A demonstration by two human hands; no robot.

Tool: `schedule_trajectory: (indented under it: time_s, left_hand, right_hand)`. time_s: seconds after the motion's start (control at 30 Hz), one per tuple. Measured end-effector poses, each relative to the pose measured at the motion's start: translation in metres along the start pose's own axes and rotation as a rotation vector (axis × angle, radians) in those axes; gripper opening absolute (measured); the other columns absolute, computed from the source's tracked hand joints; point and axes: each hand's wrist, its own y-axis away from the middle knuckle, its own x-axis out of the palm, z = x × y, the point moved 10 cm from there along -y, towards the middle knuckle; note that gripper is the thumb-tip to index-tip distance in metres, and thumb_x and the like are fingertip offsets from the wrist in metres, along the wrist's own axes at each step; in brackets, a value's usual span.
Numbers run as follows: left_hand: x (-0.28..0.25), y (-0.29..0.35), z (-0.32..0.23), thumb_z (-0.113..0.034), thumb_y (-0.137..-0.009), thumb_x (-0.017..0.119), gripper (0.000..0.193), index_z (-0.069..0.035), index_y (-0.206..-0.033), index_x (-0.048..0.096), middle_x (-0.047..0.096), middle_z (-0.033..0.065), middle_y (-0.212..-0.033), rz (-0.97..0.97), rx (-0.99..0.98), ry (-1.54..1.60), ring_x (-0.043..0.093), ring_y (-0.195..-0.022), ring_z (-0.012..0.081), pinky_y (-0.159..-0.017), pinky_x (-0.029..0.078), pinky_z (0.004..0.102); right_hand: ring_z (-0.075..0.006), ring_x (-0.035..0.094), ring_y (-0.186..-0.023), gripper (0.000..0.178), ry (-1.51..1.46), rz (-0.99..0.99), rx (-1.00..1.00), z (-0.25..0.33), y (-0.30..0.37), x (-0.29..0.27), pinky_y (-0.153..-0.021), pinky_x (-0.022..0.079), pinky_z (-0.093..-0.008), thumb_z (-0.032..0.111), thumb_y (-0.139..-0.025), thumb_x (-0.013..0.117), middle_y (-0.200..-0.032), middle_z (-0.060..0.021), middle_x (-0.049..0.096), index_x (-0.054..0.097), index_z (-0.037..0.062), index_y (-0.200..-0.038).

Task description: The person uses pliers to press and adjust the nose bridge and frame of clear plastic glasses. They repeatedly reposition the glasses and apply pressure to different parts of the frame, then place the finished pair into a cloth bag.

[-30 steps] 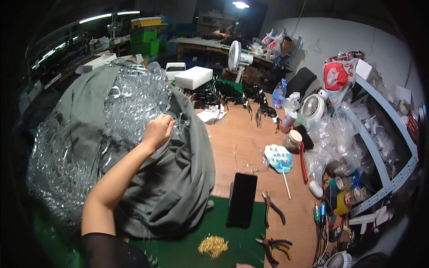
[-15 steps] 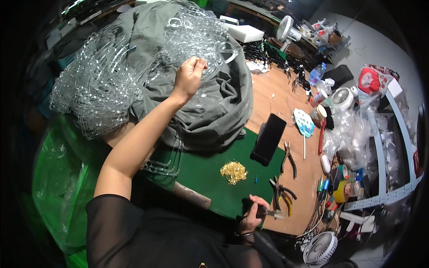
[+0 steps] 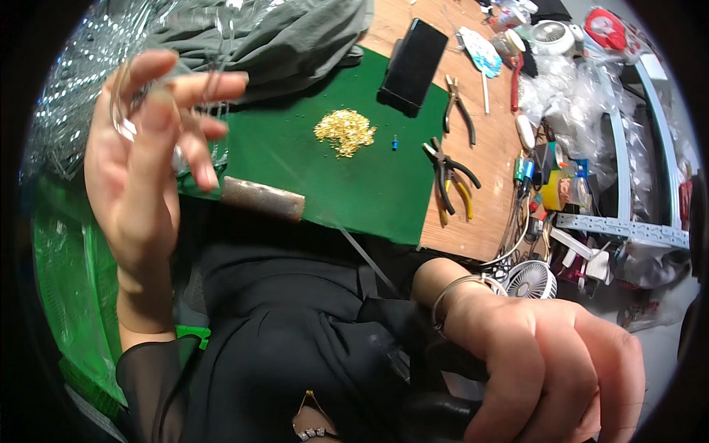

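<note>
My left hand (image 3: 144, 162) is raised over the left of the mat, blurred, its fingers curled around a thin, shiny looped wire frame (image 3: 120, 122). Its exact kind is unclear. Close to the camera at lower right, my right hand (image 3: 546, 362) is closed around a tool with a black handle (image 3: 439, 413), mostly hidden beneath the fingers. On the green mat (image 3: 295, 159) lies a heap of tiny gold pieces (image 3: 346, 133). To its right is a small blue-topped piece (image 3: 395, 143). A rough metal bar (image 3: 262, 199) lies along the mat's front edge.
Two pairs of pliers, one black-handled (image 3: 459, 111) and one black-and-yellow (image 3: 450, 181), lie on the right, near a black phone (image 3: 415, 66). Behind my left hand are a grey cloth (image 3: 288, 59) and tangled silvery frames (image 3: 70, 103). A small white fan (image 3: 532, 280) stands at right.
My left hand has come back from the pile toward me with a wire frame. My right hand has moved right and closer to the camera. The view has shifted, showing more of my lap.
</note>
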Motion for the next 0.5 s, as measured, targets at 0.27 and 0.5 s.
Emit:
schedule_trajectory:
  time_s: [0.27,0.5]
  left_hand:
    - [0.02,0.035,0.012,-0.023,-0.077,0.07,0.066,0.001,-0.125,0.033,0.051,0.0235,-0.118,-0.016,-0.152,0.218,0.054,-0.058,0.0084,-0.069,0.048,0.0244]
    - [0.053,0.052,0.019,-0.003,-0.076,0.068,0.048,0.007,-0.118,0.046,0.056,0.0168,-0.109,0.152,-0.111,0.476,0.056,-0.08,0.0099,-0.074,0.046,0.0234]
  right_hand:
    - [-0.0142,0.055,-0.067,0.009,0.285,-0.148,0.126,-0.026,0.001,-0.01,-0.068,0.045,-0.0302,0.004,-0.081,0.056,-0.096,-0.0003,0.062,0.063,0.0068,-0.085]
    - [-0.0161,0.05,-0.055,0.007,0.42,-0.209,0.4,-0.011,0.006,-0.044,-0.056,0.043,-0.0294,0.003,-0.076,0.056,-0.076,-0.0022,0.056,0.058,0.0074,-0.072]
